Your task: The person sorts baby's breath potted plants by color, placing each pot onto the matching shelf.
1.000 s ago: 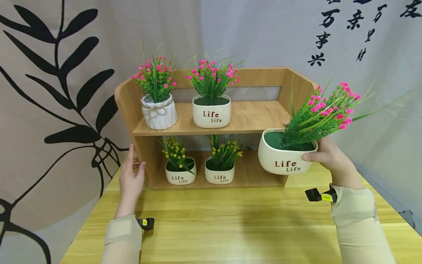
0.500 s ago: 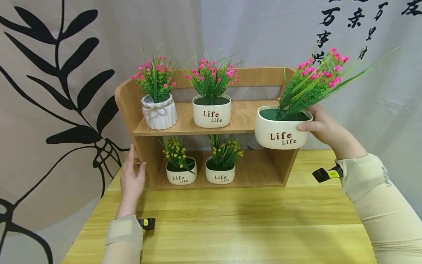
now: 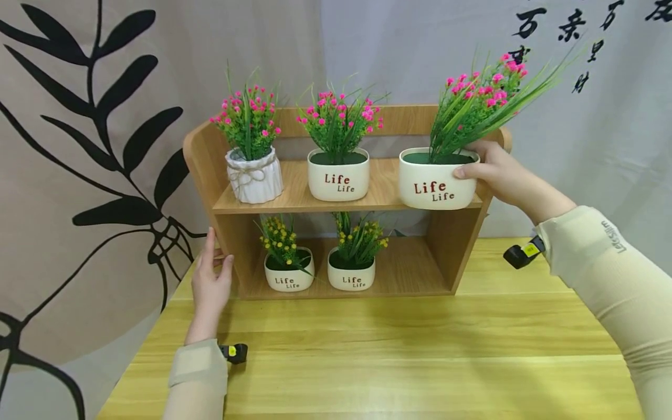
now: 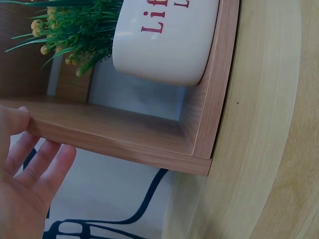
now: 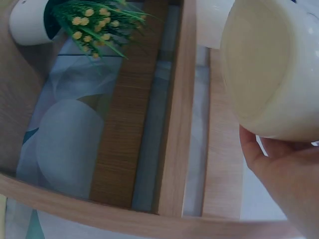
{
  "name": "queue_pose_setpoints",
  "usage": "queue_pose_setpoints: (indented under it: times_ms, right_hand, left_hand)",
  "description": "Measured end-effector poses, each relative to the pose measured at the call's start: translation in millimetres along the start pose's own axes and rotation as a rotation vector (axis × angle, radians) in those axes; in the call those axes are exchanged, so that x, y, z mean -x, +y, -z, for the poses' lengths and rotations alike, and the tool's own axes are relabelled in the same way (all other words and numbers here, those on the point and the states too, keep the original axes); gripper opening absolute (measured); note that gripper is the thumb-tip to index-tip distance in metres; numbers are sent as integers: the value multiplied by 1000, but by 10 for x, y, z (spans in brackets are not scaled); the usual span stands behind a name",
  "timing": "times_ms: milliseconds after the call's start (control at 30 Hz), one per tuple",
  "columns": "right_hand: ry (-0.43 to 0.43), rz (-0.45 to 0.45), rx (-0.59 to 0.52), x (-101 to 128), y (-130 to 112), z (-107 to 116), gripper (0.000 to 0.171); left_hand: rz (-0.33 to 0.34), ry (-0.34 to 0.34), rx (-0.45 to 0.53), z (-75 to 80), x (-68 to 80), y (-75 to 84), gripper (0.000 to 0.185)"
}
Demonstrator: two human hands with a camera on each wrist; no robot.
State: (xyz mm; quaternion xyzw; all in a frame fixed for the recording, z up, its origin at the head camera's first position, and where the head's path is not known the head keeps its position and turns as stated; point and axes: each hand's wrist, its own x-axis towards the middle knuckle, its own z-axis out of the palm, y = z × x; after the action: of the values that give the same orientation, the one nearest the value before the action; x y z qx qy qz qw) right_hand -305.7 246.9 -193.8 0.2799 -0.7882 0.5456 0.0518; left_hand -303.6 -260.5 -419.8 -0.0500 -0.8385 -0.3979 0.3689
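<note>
My right hand grips the right end of a white "Life" pot with pink flowers, thumb on its front. It hangs level at the front edge of the upper shelf's right end; its bare underside shows in the right wrist view. The plant leans right. My left hand rests against the left side panel of the wooden shelf unit, fingers on the outside, thumb at the front edge. On the upper shelf stand a white tied pot and another "Life" pot, both with pink flowers.
Two smaller "Life" pots with yellow flowers, a left one and a middle one, stand on the lower shelf. The unit sits on a wooden table. Behind hangs a grey curtain with a black leaf print and characters.
My right hand has carried the pink-flowered pot upward, then left and in toward the upper shelf's right end. My left hand stays at the side panel.
</note>
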Motion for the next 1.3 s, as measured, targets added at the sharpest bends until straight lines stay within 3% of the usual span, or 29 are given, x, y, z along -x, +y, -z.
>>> queue_pose_setpoints:
  times_ms: [100, 200, 300, 667, 800, 1067, 1300]
  right_hand:
    - [2, -74, 158, -63, -35, -17, 33]
    - [10, -158, 302, -123, -58, -25, 53]
    - [10, -200, 370, -172, -59, -22, 63]
    - [-25, -232, 424, -226, 25, -1, 51]
    - [-49, -220, 399, -261, 36, 11, 46]
    - [-159, -240, 380, -375, 6, 46, 57]
    - [-228, -270, 263, -398, 48, 82, 67]
  left_hand:
    - [2, -5, 2, 9, -2, -2, 77]
    - [-1, -7, 4, 15, -1, -4, 77]
    - [-8, -1, 2, 15, 0, -7, 77]
    - [-21, 4, 28, 4, 6, -12, 78]
    - [-15, 5, 20, 7, 2, -12, 78]
    - [-3, 8, 2, 29, 7, -13, 77]
    - [-23, 4, 29, 20, 1, 4, 78]
